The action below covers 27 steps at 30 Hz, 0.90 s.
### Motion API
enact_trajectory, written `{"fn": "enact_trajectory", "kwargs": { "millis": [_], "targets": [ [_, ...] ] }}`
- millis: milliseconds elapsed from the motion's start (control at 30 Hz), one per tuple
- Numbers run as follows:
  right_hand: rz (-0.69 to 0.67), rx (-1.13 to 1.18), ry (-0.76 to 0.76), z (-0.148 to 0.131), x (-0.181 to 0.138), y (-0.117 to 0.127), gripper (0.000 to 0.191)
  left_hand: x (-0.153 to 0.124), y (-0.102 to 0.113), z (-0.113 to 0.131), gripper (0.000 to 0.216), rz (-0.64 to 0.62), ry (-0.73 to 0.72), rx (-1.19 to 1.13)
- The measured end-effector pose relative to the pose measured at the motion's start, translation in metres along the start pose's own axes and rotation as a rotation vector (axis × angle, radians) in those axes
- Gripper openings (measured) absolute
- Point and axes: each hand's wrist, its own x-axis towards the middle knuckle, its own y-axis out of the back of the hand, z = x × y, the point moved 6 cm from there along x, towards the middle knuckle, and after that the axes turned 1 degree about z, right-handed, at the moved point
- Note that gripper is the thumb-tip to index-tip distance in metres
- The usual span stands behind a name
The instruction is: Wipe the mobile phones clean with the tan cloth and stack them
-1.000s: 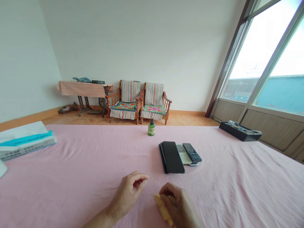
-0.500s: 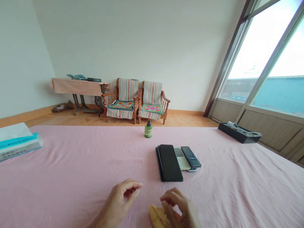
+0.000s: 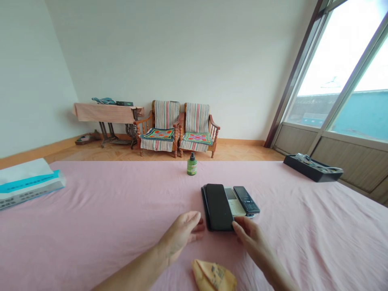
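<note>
A black smartphone (image 3: 218, 208) lies screen up on another dark phone, whose edge (image 3: 205, 210) shows at the left. Close to the stack's lower left edge is my left hand (image 3: 183, 228), its thumb raised apart from the loosely bent fingers, holding nothing. My right hand (image 3: 250, 234) is at the smartphone's lower right corner, thumb tip against or very near it, fingers bent and partly hidden. To the right lie a pale phone (image 3: 237, 207) and a dark keypad phone (image 3: 246, 200). A folded yellow cloth-like piece with dark print (image 3: 214, 277) rests nearer to me, touched by neither hand.
The pink sheet (image 3: 127, 190) has wrinkles. A green pump bottle (image 3: 192, 165) stands beyond the phones. A tissue pack (image 3: 30, 184) lies far left, and a black box with cables (image 3: 313, 169) sits far right. Two wooden chairs (image 3: 178, 129) and a cloth-covered table (image 3: 104, 112) stand behind.
Both hands have moved forward to the phone stack, the left to its left side, the right to its lower right corner. My right hand has left the yellow piece. The view shifted slightly.
</note>
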Motion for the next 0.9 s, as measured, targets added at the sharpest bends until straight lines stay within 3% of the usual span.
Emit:
{"fn": "enact_trajectory", "kwargs": {
  "millis": [167, 367, 600, 900],
  "targets": [
    [-0.018, 0.063, -0.065, 0.002, 0.001, -0.008, 0.033, 0.012, -0.02, 0.005, 0.039, -0.014, 0.031, -0.045],
    [-0.012, 0.183, -0.161, 0.009, -0.004, -0.012, 0.035, 0.01, -0.03, 0.008, 0.045, 0.026, 0.069, -0.061],
    [-0.105, 0.065, -0.155, 0.0, -0.003, -0.014, 0.035, 0.011, -0.03, 0.004, 0.042, 0.092, 0.111, -0.094],
    [-0.14, 0.273, -0.452, -0.006, -0.01, -0.017, 0.033, 0.019, -0.022, 0.002, 0.042, 0.163, 0.172, -0.117]
  ]
}}
